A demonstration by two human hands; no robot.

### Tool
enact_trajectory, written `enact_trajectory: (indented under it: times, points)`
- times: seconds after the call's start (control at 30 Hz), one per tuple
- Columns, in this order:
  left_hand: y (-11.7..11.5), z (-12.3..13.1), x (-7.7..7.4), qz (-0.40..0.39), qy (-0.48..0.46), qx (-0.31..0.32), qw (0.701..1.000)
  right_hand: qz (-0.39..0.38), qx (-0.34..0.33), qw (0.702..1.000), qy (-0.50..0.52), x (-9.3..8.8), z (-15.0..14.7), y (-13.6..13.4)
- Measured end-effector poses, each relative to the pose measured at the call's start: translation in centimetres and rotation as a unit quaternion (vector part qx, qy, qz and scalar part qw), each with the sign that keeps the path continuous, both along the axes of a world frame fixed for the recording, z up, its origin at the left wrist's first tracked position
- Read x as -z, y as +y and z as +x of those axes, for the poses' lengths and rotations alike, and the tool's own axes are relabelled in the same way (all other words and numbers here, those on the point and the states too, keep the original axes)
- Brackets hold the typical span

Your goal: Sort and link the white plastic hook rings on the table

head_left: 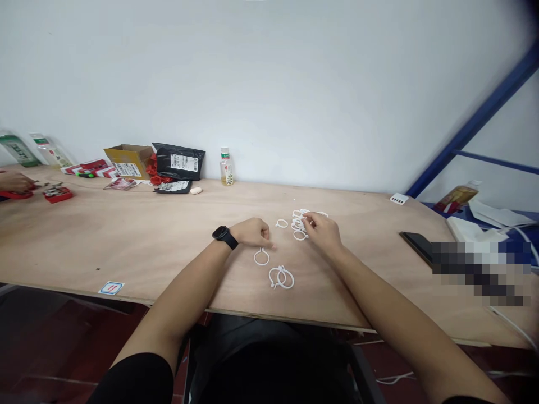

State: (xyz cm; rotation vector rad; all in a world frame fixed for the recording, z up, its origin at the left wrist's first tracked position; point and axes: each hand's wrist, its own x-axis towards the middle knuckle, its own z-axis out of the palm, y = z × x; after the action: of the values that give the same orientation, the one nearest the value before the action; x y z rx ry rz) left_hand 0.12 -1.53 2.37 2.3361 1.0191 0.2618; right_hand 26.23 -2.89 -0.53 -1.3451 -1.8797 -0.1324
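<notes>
My left hand (pixel 254 233), with a black watch on its wrist, rests on the wooden table (pixel 126 247) with its fingers curled, touching the top of a single white plastic ring (pixel 261 257). My right hand (pixel 323 231) reaches into a pile of white rings (pixel 300 221) and pinches one of them. Two or three linked rings (pixel 281 278) lie nearer to me. One loose ring (pixel 282 223) sits between my hands.
A black phone (pixel 416 244) lies at the right. A small bottle (pixel 226 166), a cardboard box (pixel 128 160) and black bags (pixel 179 163) stand by the wall. Another person's hand (pixel 14 182) works at the far left by red items (pixel 58 194). A blue metal frame (pixel 471 126) rises at the right.
</notes>
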Motion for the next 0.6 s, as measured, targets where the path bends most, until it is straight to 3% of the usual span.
enact_trajectory:
  times: [0.1,0.23,0.4,0.6]
  points:
    - [0.2,-0.6,0.2,-0.041,0.07,0.001,0.997,-0.054,0.028,0.998,0.029,0.1,0.8,0.6]
    - [0.2,0.1,0.7,-0.012,0.075,-0.009,0.997,-0.065,-0.005,0.996,0.056,0.1,0.2,0.2]
    - [0.2,1.5,1.5,0.159,-0.044,-0.057,0.985,-0.113,-0.105,0.986,0.06,0.2,-1.7,-1.0]
    - [-0.7,3.1,2.5,0.225,-0.15,-0.044,0.962,-0.173,-0.202,0.958,0.108,0.8,-3.0,-1.3]
